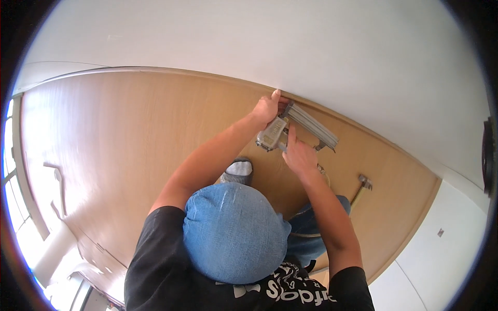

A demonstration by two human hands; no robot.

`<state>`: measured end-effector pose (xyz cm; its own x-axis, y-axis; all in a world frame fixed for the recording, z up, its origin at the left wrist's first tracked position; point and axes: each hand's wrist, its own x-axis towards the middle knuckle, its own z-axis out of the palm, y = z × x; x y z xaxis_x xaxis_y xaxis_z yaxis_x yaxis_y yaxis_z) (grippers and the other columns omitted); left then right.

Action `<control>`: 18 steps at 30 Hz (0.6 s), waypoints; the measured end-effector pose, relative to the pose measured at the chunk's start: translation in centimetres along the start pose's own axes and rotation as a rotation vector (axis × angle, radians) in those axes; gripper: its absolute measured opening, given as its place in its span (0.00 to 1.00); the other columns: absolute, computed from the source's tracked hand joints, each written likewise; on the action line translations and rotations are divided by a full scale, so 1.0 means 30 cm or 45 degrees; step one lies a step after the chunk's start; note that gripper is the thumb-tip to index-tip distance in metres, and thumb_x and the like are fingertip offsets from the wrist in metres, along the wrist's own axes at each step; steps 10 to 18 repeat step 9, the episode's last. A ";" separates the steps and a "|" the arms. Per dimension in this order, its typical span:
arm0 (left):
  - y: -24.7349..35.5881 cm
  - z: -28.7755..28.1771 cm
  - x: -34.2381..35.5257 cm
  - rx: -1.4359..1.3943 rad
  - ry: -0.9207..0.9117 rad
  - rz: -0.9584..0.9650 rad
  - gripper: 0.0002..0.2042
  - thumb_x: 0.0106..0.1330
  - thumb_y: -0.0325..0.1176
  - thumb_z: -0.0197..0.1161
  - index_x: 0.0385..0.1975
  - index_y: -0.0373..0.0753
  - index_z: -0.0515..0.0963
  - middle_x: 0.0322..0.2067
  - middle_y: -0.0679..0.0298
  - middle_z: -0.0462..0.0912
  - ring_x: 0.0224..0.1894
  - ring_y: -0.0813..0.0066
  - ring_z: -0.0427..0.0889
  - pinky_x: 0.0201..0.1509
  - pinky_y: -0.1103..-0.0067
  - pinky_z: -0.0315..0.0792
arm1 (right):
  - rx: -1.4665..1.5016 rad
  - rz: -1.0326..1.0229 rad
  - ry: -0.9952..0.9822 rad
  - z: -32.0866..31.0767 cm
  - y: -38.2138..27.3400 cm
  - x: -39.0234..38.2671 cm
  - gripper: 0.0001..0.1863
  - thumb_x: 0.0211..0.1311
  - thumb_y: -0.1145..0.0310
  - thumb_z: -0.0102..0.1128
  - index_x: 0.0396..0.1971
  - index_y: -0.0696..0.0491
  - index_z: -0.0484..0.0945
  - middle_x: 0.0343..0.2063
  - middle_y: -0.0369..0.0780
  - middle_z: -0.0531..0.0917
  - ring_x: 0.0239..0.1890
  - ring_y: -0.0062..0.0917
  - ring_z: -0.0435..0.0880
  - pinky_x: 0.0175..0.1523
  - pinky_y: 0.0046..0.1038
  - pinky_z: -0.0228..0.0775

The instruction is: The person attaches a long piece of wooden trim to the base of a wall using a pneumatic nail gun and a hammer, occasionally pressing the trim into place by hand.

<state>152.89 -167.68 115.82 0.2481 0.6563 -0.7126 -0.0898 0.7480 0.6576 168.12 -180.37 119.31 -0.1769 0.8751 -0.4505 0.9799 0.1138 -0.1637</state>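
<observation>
A grey metal nail gun (310, 124) with a long slanted magazine lies close to the strip of wooden trim (228, 79) at the foot of the wall. My right hand (301, 154) is wrapped round its handle, with the index finger stretched toward the trigger area. At the tool's nose, my left hand (266, 110) rests against the trim. Its thumb points up along the trim's edge, apart from the other fingers, which are partly hidden by the nail gun. A pale hose (324, 176) runs back from the handle beside my right forearm.
A hammer (365, 182) lies on the wooden floor (129, 129) to the right of my knee. The white wall (259, 41) curves along the far side. A shoe (239, 168) shows below my left hand. White curved objects (59, 189) are near the window at left.
</observation>
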 end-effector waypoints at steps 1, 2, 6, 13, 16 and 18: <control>-0.029 -0.027 0.026 -0.075 -0.019 0.011 0.30 0.83 0.51 0.41 0.48 0.26 0.83 0.45 0.53 0.88 0.45 0.64 0.85 0.55 0.70 0.79 | -0.008 0.020 -0.063 -0.011 -0.019 0.003 0.47 0.55 0.62 0.71 0.72 0.55 0.56 0.32 0.51 0.87 0.30 0.49 0.88 0.35 0.48 0.81; -0.060 -0.053 0.051 -0.149 -0.039 0.023 0.30 0.83 0.50 0.42 0.48 0.25 0.83 0.45 0.52 0.88 0.46 0.64 0.86 0.55 0.70 0.80 | -0.016 0.041 -0.127 -0.022 -0.036 0.002 0.50 0.54 0.62 0.71 0.75 0.55 0.53 0.34 0.51 0.87 0.31 0.49 0.88 0.36 0.48 0.81; -0.088 -0.082 0.111 -0.099 -0.082 0.039 0.30 0.83 0.50 0.42 0.48 0.24 0.82 0.46 0.51 0.87 0.47 0.63 0.86 0.57 0.70 0.80 | 0.054 0.026 -0.168 -0.099 -0.051 -0.077 0.54 0.54 0.62 0.71 0.77 0.52 0.49 0.38 0.51 0.88 0.34 0.50 0.88 0.40 0.48 0.82; -0.075 -0.069 0.090 -0.067 -0.084 0.144 0.29 0.83 0.49 0.42 0.49 0.24 0.82 0.47 0.49 0.87 0.48 0.62 0.86 0.58 0.69 0.80 | 0.268 0.075 -0.234 -0.180 -0.054 -0.151 0.54 0.54 0.61 0.71 0.79 0.47 0.48 0.43 0.51 0.88 0.38 0.50 0.88 0.44 0.47 0.82; -0.075 -0.069 0.090 -0.067 -0.084 0.144 0.29 0.83 0.49 0.42 0.49 0.24 0.82 0.47 0.49 0.87 0.48 0.62 0.86 0.58 0.69 0.80 | 0.268 0.075 -0.234 -0.180 -0.054 -0.151 0.54 0.54 0.61 0.71 0.79 0.47 0.48 0.43 0.51 0.88 0.38 0.50 0.88 0.44 0.47 0.82; -0.075 -0.069 0.090 -0.067 -0.084 0.144 0.29 0.83 0.49 0.42 0.49 0.24 0.82 0.47 0.49 0.87 0.48 0.62 0.86 0.58 0.69 0.80 | 0.268 0.075 -0.234 -0.180 -0.054 -0.151 0.54 0.54 0.61 0.71 0.79 0.47 0.48 0.43 0.51 0.88 0.38 0.50 0.88 0.44 0.47 0.82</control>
